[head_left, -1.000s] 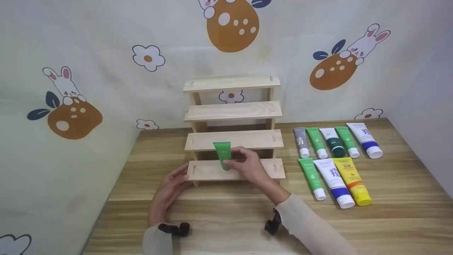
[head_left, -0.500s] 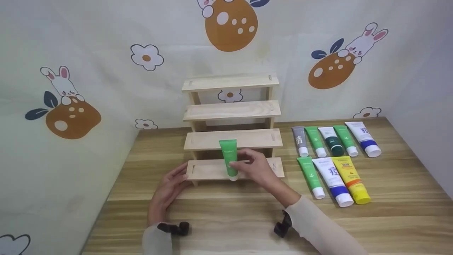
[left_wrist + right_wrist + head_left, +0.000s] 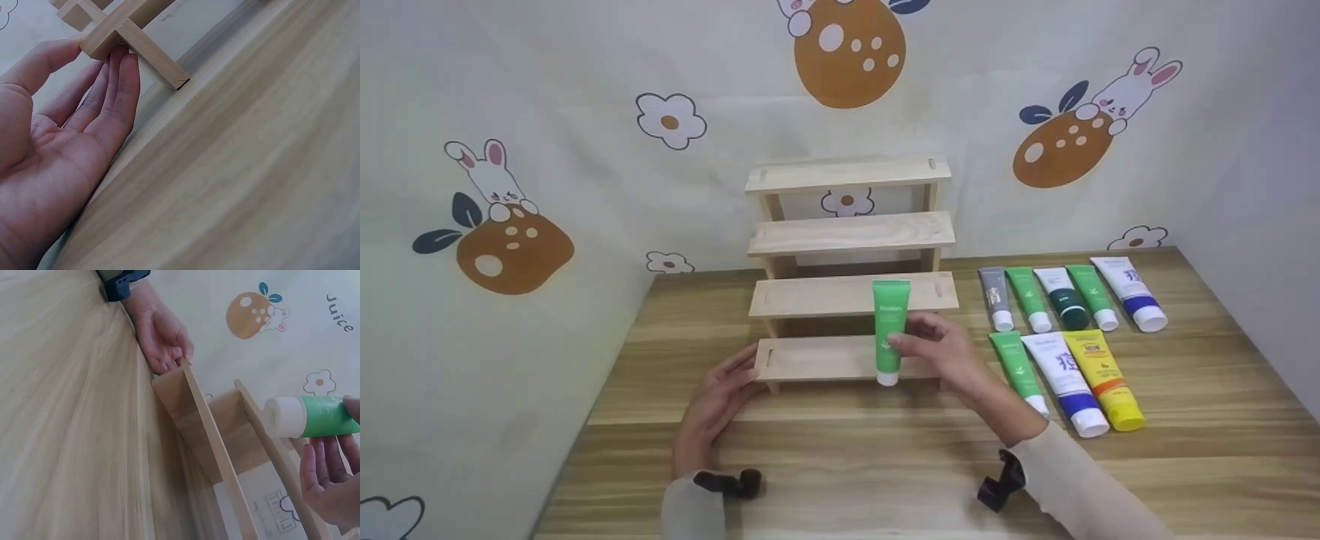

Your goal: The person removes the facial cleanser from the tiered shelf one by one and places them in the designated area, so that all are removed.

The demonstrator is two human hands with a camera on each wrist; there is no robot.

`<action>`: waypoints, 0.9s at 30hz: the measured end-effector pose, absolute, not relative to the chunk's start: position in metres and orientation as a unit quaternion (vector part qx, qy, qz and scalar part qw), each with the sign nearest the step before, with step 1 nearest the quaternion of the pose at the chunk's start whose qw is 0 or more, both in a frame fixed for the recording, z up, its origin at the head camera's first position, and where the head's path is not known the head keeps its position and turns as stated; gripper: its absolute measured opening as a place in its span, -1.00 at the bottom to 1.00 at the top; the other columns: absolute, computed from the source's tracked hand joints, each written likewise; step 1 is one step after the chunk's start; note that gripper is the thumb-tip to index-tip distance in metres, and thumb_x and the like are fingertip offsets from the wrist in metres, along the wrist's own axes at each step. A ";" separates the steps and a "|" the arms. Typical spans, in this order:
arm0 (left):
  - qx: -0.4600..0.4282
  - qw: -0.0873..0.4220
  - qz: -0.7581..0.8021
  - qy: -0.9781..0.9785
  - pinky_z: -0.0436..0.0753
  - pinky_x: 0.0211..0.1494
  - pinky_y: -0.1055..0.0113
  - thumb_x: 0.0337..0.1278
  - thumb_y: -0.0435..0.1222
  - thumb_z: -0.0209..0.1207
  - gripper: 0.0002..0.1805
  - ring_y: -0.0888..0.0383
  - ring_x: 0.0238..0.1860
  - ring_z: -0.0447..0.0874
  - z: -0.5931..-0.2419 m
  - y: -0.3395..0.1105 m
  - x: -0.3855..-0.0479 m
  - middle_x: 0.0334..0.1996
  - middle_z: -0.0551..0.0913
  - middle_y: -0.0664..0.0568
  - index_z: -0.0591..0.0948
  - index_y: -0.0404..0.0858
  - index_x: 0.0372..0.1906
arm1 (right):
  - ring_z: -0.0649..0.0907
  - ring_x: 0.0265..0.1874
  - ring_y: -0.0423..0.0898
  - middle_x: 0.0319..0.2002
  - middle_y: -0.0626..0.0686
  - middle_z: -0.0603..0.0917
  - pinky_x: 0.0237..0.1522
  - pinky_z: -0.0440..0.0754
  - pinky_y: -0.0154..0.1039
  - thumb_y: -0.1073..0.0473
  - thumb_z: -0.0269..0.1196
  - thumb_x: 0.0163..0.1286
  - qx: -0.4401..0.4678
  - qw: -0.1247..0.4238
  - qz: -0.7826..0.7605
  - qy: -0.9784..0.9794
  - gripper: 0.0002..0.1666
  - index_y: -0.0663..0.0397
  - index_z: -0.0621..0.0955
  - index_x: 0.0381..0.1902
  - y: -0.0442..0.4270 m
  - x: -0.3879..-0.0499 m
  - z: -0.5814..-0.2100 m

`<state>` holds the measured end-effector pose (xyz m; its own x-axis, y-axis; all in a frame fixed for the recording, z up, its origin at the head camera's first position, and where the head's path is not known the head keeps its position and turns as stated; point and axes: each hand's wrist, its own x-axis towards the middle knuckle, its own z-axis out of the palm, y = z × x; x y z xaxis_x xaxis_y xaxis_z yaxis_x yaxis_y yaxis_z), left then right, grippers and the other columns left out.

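Observation:
My right hand (image 3: 949, 352) pinches a green squeeze tube (image 3: 890, 322) between thumb and fingers. The tube stands nearly upright, white cap down, in front of the lowest step of a stepped wooden rack (image 3: 810, 358). In the right wrist view, the tube's white cap (image 3: 285, 417) points toward the rack, clear of the boards. My left hand (image 3: 724, 397) grips the left end of that lowest step. The left wrist view has the thumb on the corner of the board (image 3: 104, 42) and the fingers under it.
Right of the rack, several tubes lie in two rows: a grey tube (image 3: 997, 300), green ones, a white and dark green tube (image 3: 1062, 298), white and blue ones, and a yellow tube (image 3: 1106, 382). A printed cloth (image 3: 720, 195) hangs behind the wooden table (image 3: 840, 457).
My right hand has carried the green tube from over the lowest step rightward and toward me, turning it more upright. The left hand stays on the rack; the lying tubes have not moved.

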<state>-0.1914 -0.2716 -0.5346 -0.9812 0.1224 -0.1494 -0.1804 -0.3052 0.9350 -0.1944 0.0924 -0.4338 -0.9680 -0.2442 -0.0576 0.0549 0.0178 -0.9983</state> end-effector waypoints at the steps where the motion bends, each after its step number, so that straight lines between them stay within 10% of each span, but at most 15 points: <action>1: -0.025 0.095 0.808 0.581 0.63 0.29 0.21 0.33 -0.52 0.08 -0.35 0.16 0.22 0.63 -0.534 -0.272 -0.192 0.46 0.35 -0.24 0.23 -0.44 0.49 | 0.66 -0.03 -0.13 -0.03 0.05 0.69 0.07 0.70 -0.22 0.14 0.39 0.29 -0.059 0.109 -0.698 0.705 -0.48 0.23 0.60 0.16 0.097 -0.195 -0.433; 11: -0.008 0.101 0.799 0.593 0.64 0.28 0.20 0.36 -0.49 0.07 -0.34 0.19 0.21 0.62 -0.533 -0.274 -0.191 0.44 0.39 -0.20 0.18 -0.46 0.50 | 0.62 0.03 -0.22 0.04 -0.11 0.61 0.16 0.63 -0.31 0.02 0.32 0.39 0.012 0.112 -0.713 0.692 -0.30 0.18 0.41 0.38 0.159 -0.208 -0.412; 22: -0.034 0.088 0.800 0.592 0.66 0.25 0.22 0.33 -0.52 0.08 -0.35 0.19 0.18 0.64 -0.534 -0.273 -0.191 0.43 0.41 -0.21 0.22 -0.46 0.49 | 0.65 -0.04 -0.27 -0.06 -0.20 0.67 0.06 0.67 -0.38 0.14 0.28 0.43 -0.005 0.068 -0.759 0.647 -0.76 -0.15 0.60 0.04 0.217 -0.207 -0.410; 27: -0.033 0.087 0.813 0.575 0.66 0.24 0.19 0.31 -0.58 0.04 -0.35 0.17 0.17 0.64 -0.534 -0.271 -0.192 0.27 0.56 -0.13 0.19 -0.51 0.48 | 0.64 -0.01 -0.30 0.00 -0.21 0.63 0.08 0.65 -0.43 0.07 0.30 0.41 0.013 0.068 -0.747 0.661 -0.64 -0.12 0.58 0.14 0.241 -0.203 -0.409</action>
<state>-0.1923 -0.2711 -0.5344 -0.9827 0.1029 -0.1540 -0.1794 -0.3231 0.9292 -0.2033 0.2408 -0.4091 -0.9904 -0.0852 -0.1090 0.1186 -0.1175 -0.9860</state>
